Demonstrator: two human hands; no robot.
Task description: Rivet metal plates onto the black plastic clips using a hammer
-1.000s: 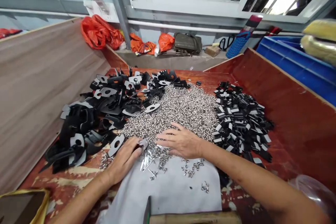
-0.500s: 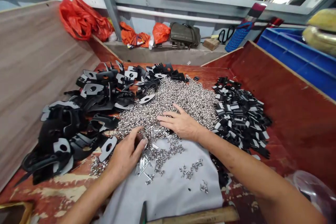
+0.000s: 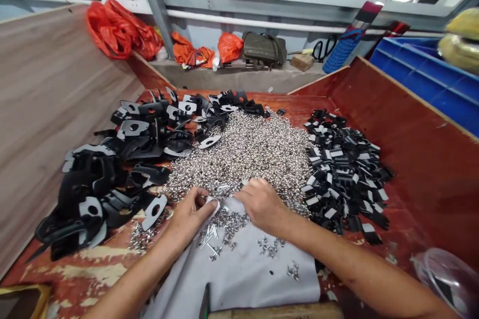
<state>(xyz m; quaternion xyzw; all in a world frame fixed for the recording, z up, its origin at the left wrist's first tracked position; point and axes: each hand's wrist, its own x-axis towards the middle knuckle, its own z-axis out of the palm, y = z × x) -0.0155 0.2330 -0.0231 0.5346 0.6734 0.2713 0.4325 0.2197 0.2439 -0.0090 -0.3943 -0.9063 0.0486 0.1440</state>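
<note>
A grey cloth [image 3: 258, 276] lies in front of me, with loose small metal rivets [image 3: 228, 227] scattered over its upper part. My left hand [image 3: 190, 214] pinches the cloth's far left edge between thumb and fingers. At the far edge, a little to the right, my right hand [image 3: 264, 207] is closed on the cloth, its fingertips partly hidden. Just beyond both hands spreads a big heap of shiny rivets [image 3: 254, 152].
Black parts with grey faces [image 3: 142, 147] are piled left, smaller black clips [image 3: 344, 174] right. A hammer [image 3: 277, 311] lies at the near edge. Wooden side boards [image 3: 415, 129] bound the table. A clear plastic tub [image 3: 445, 279] stands right, a blue crate [image 3: 407, 79] beyond.
My right hand has drawn back from the rivet heap toward me and closed at the cloth's edge. The left hand has shifted slightly and now lifts a bit of the cloth.
</note>
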